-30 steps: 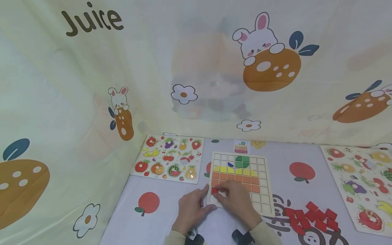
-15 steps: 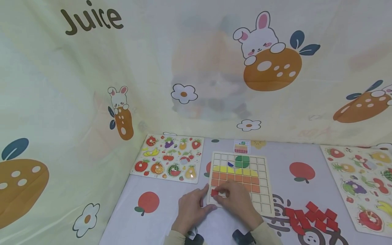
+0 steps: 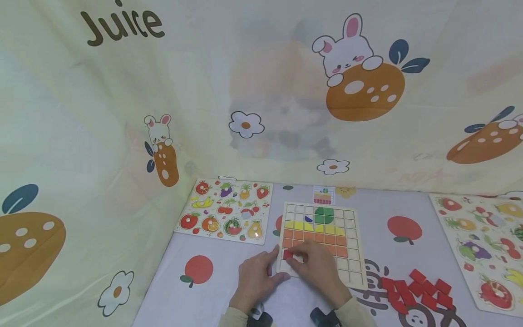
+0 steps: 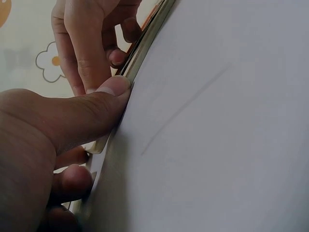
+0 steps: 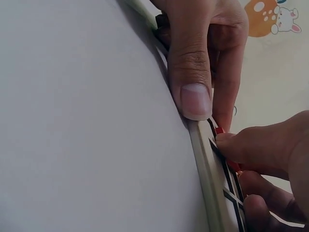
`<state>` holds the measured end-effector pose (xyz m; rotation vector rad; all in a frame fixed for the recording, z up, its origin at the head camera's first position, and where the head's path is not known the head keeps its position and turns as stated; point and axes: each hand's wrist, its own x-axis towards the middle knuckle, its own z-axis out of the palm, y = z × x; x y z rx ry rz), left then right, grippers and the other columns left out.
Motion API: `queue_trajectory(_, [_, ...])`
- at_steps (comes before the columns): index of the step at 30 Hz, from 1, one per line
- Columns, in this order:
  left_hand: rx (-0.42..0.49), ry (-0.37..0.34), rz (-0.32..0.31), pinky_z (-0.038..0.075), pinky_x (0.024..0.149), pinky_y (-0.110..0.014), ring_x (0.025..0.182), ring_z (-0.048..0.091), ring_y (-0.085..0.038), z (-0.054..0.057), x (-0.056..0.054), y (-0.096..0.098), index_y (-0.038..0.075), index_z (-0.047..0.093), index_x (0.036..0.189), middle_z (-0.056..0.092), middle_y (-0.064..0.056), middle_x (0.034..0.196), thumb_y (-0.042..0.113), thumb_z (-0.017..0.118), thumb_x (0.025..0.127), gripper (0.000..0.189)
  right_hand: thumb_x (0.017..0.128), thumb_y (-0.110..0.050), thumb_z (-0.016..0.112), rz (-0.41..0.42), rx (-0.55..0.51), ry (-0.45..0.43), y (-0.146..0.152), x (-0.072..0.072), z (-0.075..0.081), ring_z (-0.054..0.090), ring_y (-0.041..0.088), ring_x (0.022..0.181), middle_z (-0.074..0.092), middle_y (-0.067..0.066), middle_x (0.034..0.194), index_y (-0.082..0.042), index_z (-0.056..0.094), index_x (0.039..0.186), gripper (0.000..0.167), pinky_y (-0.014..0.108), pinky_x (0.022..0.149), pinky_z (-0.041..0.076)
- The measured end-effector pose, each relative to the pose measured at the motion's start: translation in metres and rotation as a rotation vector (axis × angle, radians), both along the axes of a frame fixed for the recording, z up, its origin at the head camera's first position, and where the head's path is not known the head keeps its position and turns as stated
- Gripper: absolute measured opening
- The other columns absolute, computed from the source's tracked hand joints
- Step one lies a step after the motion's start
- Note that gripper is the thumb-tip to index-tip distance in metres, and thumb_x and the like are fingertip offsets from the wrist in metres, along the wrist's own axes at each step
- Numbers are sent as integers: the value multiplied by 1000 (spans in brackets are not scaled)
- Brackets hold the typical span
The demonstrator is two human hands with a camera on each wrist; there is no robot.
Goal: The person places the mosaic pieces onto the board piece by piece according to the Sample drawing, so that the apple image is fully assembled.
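Observation:
A pale wooden grid board (image 3: 354, 274) lies on the table with orange and yellow rows, a green shape and a small blue piece set in it. My left hand (image 3: 257, 277) holds the board's near left corner, thumb along the front edge and fingers at the left side. Over the lower left cells, my right hand (image 3: 320, 268) pinches a small red square tile (image 3: 287, 255) just below the orange rows. In the right wrist view, slivers of the red tile (image 5: 233, 165) show between thumb and fingers; the rest is hidden.
Loose red tiles (image 3: 416, 289) lie in a pile right of the board. A small picture card (image 3: 323, 195) sits behind it. Fruit puzzle boards stand left (image 3: 222, 213) and right (image 3: 486, 254). A printed curtain (image 3: 282, 91) closes off the back.
The red tile shifts slightly toward the front edge, then back toward the orange rows, still pinched by my right hand. My left hand stays at the corner.

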<state>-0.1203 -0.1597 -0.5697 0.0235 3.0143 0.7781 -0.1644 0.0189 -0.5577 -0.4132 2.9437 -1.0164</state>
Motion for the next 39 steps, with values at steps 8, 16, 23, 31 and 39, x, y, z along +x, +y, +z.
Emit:
queue_trajectory(8, [6, 10, -4, 26, 61, -24, 56, 33, -4, -1, 0, -1, 30, 63, 149, 43, 14, 64, 54, 88, 82, 75, 84, -27, 90, 5, 24, 43, -1, 0, -1, 51, 6, 76, 77, -6, 99, -21, 86, 102, 20, 26, 69, 43])
queue_trajectory(16, [8, 12, -3, 26, 61, -24, 56, 33, -4, -3, 1, -1, 31, 63, 149, 42, 15, 65, 54, 88, 82, 75, 85, -27, 90, 17, 17, 64, -2, 1, -4, 47, 5, 72, 75, -7, 97, -22, 86, 105, 21, 23, 66, 39])
queue_trajectory(23, [14, 26, -5, 26, 60, -24, 56, 32, -4, -3, 1, -1, 31, 64, 148, 42, 15, 65, 54, 88, 82, 75, 83, -27, 92, 8, -10, 84, -1, 0, -5, 48, 5, 72, 76, -8, 97, -23, 84, 111, 29, 23, 65, 39])
queue_trajectory(31, [18, 20, -8, 26, 60, -24, 56, 33, -4, -1, 1, 0, 30, 63, 149, 42, 15, 65, 54, 87, 82, 75, 86, -28, 90, -12, -1, 97, -1, -1, -6, 49, 3, 71, 78, -9, 92, -25, 85, 98, 14, 23, 66, 41])
queue_trajectory(39, [14, 21, -5, 25, 60, -24, 56, 32, -4, -1, 0, 0, 29, 64, 149, 42, 15, 65, 55, 88, 81, 76, 86, -29, 89, -13, 20, 80, -3, -2, -7, 53, 4, 74, 79, -8, 96, -26, 85, 99, 15, 26, 70, 45])
